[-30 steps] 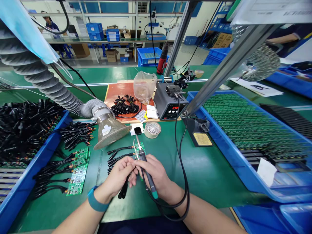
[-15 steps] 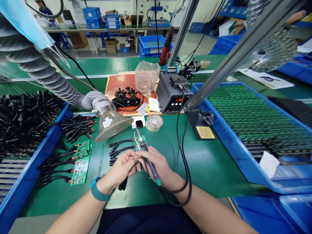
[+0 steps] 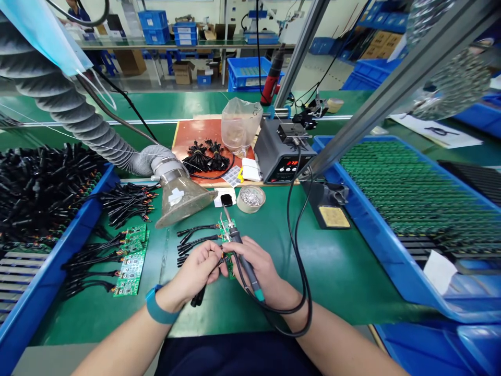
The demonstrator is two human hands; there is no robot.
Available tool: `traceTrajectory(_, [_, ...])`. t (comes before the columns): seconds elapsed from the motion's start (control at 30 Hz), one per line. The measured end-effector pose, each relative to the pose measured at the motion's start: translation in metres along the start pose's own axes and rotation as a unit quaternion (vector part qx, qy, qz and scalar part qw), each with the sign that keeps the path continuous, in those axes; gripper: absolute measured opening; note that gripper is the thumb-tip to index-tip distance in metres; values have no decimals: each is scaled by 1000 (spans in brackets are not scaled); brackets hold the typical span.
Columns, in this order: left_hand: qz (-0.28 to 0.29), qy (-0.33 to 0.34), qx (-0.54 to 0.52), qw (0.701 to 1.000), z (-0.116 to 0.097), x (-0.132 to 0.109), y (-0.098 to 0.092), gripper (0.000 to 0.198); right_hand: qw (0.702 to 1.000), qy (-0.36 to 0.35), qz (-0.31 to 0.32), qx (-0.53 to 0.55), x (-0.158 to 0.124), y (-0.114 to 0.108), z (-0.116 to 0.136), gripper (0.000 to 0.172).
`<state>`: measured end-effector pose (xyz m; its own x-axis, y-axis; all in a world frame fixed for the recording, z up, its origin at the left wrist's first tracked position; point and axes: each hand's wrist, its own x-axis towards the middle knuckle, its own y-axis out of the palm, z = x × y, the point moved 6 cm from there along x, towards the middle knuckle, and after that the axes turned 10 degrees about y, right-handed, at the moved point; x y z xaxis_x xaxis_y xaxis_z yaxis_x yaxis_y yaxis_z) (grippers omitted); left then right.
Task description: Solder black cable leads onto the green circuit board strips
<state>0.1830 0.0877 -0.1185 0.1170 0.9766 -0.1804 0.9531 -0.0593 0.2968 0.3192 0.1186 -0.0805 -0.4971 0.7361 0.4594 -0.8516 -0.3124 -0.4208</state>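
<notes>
My left hand (image 3: 202, 263) pinches a black cable (image 3: 199, 296) whose dark plug ends hang below the fingers. Orange wire ends show between my two hands. In my right hand (image 3: 256, 263) lies a soldering iron (image 3: 246, 267), its tip pointing up and away from me, with a thin metal tube beside the tip. The right fingertips meet the wire end by the left fingers. Just beyond is a green circuit board (image 3: 226, 230), partly hidden by my hands, with several black cables (image 3: 195, 243) reaching left from it.
Left of my hands are finished-looking boards with cables (image 3: 129, 271) and a blue bin (image 3: 50, 250) of cables. A fume hood (image 3: 182, 201), solder tin (image 3: 251, 199), soldering station (image 3: 284, 156) and iron stand (image 3: 326, 203) stand ahead. A blue tray (image 3: 385, 261) of boards is right.
The view has shifted slightly, so the bench appears a little further right. More orange wire shows between my fingers; both hands keep their holds.
</notes>
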Motion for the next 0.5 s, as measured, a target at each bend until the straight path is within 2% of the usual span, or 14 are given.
traceTrajectory(0.13, [-4,-2,1,1000,1,0,-1,46,1000,-10,14,-11,1,0,3,44])
traceTrajectory(0.5, [-33,3,-41,999,1,2,-4,44,999,15,-30,-39,4,-1,0,35])
